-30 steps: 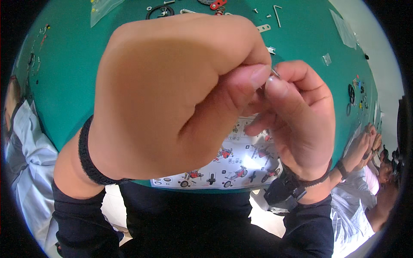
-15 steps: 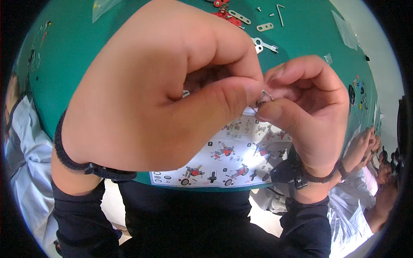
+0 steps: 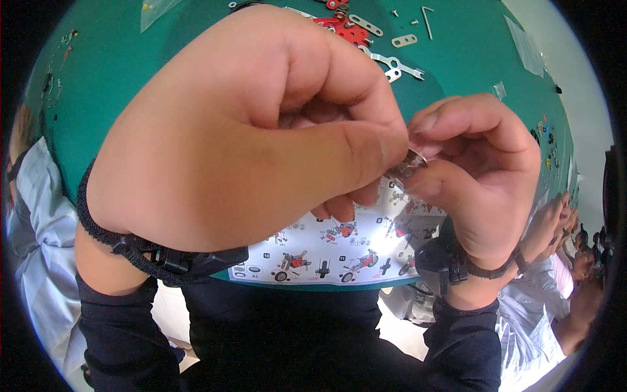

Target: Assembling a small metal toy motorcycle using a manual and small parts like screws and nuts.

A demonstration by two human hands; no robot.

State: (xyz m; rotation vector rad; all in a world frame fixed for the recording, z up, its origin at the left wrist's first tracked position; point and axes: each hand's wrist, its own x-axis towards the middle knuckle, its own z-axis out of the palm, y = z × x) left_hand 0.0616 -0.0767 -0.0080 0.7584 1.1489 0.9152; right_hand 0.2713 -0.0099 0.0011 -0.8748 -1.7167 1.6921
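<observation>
Over the instruction sheet [image 3: 313, 261], my left hand [image 3: 255, 130] is closed, thumb and forefinger pinched on a small shiny metal piece [image 3: 409, 164]. The thumb and fingers of my right hand [image 3: 486, 147] meet the same piece from the other side. Its exact shape is mostly covered by the fingertips and somewhat blurred. Beyond the hands lie a flat metal wrench [image 3: 396, 65], red perforated plates [image 3: 353, 31], short silver strips with holes [image 3: 404, 41], a hex key [image 3: 427, 23] and loose screws [image 3: 414, 22].
On the green table [image 3: 457, 59], clear plastic bags [image 3: 522, 49] lie at the far right and far left. More small parts [image 3: 548, 140] are scattered along the right edge. People in light clothing sit on both sides, one person's hand [image 3: 552, 215] close on the right.
Both hands have shifted slightly right with the metal piece, which has turned and shows more of its surface. The left wrist has rotated, and more of the wrench is uncovered.
</observation>
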